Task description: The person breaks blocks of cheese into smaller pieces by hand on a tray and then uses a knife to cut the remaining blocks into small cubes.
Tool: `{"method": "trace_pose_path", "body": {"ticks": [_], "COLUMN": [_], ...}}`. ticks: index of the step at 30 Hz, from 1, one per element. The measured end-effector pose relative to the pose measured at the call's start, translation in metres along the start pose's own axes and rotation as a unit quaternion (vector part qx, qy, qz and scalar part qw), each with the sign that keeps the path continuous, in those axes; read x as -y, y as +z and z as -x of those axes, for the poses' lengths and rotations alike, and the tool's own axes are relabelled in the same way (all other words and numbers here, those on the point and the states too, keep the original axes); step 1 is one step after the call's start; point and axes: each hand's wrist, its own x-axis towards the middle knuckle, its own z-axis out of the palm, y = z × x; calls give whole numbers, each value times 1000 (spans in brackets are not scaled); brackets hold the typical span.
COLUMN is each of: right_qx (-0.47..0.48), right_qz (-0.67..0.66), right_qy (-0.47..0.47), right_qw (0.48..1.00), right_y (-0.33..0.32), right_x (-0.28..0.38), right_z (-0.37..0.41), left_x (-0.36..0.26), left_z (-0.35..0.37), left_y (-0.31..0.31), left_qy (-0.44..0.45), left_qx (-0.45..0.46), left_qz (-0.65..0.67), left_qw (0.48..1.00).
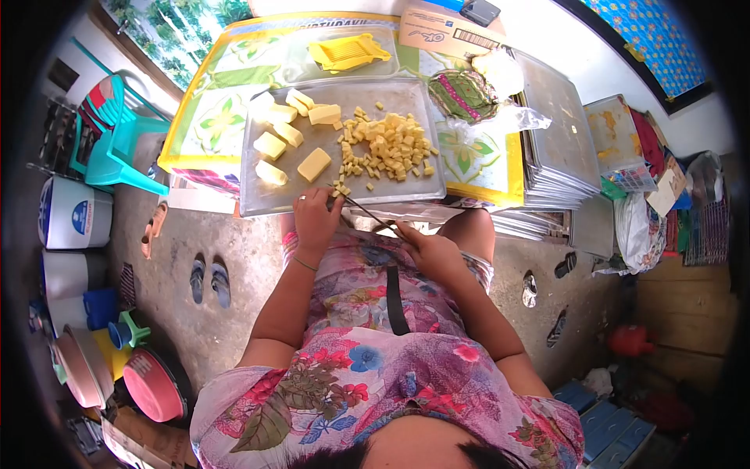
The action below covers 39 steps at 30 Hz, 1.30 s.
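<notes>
My right hand is closed round the handle of a knife, whose thin blade slants up and left to the tray's near edge. On that edge my left hand, with a ring on one finger, has its fingers bent over a pale yellow piece, mostly hidden beneath them. Small cut cubes lie at those fingertips, close to the blade tip. The metal tray carries a heap of pale yellow cubes on its right. Several larger blocks of the same cheese-like food sit on the left.
Behind the tray lies a yellow slotted plastic tool on a clear sheet. A cardboard box and a green woven item are farther right. Stacked metal trays stand at the table's right. A teal chair is at left.
</notes>
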Motion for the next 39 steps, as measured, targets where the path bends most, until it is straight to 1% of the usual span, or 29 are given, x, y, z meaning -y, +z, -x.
{"method": "trace_pose_path", "body": {"ticks": [2,5,7,9,10,12,15,17,18,20,23,24,27,29,30,32,33,36,39], "right_qx": [-9,8,-78,-59,1,59,53,54,49,40,-32,-38,-62,-79,-105,-157,-164,-189,-210], "right_qz": [5,-28,-154,-264,-312,-359,-362,-357,-351,-338,-300,-267,-165,-93,-84,-65,-54,-37,-44], "right_qy": [5,22,-108,-108,-41,25,29,41,34,21,-49,-39,-12,3,-16,-53,-56,-70,-79], "right_qw": [1000,999,979,957,949,931,930,932,934,940,952,962,984,992,991,984,983,979,973], "right_y": [-2,0,36,38,17,0,-8,-11,-11,-9,14,13,5,-3,1,10,10,5,1], "right_x": [2,-2,-31,-35,-21,-11,-10,-11,-12,-13,-29,-27,-18,-11,-13,-20,-20,-21,-22], "right_z": [0,-5,-17,-19,-12,-7,-6,-6,-6,-5,-9,-9,-4,0,-1,-2,-1,1,2], "left_x": [2,5,8,12,13,12,8,11,12,14,17,16,4,-15,-22,-28,-30,-20,-9], "left_z": [0,-2,-2,-2,-3,-4,-8,-7,-7,-8,-9,-10,-12,-20,-25,-35,-39,-55,-74], "left_y": [1,4,5,6,6,4,-1,1,1,0,1,0,-1,-11,-15,-20,-20,-10,1], "left_qy": [-1,-7,-11,-12,-9,0,-22,-24,-26,-39,-69,-81,-42,29,65,137,174,242,268], "left_qx": [1,8,8,0,-5,-14,8,-2,-7,14,37,43,9,-11,-20,27,51,105,130], "left_qz": [-12,-21,-23,-25,-28,-33,-11,7,16,28,78,101,75,58,50,28,17,-53,-77], "left_qw": [1000,1000,1000,1000,1000,999,1000,1000,1000,999,994,991,996,998,996,990,983,963,952]}}
